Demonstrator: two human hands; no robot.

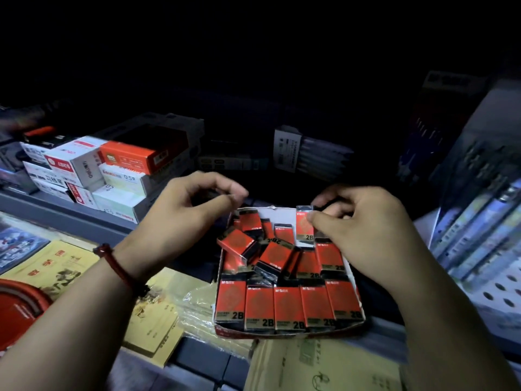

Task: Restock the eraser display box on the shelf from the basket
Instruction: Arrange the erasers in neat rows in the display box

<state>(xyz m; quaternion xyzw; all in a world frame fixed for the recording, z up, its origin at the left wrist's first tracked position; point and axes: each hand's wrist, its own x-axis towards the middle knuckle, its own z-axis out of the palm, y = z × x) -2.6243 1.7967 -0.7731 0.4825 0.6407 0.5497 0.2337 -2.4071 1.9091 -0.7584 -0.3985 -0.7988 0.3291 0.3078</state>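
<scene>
A white eraser display box (277, 214) sits on the shelf edge, holding several red-and-black 2B erasers. A neat upright row (287, 307) fills its front, and loose erasers (255, 246) lie jumbled behind. My right hand (363, 230) pinches one red eraser (304, 225) upright at the box's back right corner. My left hand (189, 210) hovers over the box's back left corner, its fingers curled with thumb and fingertips close together; whether they hold anything is unclear. No basket is in view.
Stacked white and orange stationery boxes (112, 170) stand at the back left. Yellow booklets (153, 320) and a red round lid (19, 309) lie lower left. Pen packs (476, 230) lean at the right. A brown envelope (321, 365) lies below the box.
</scene>
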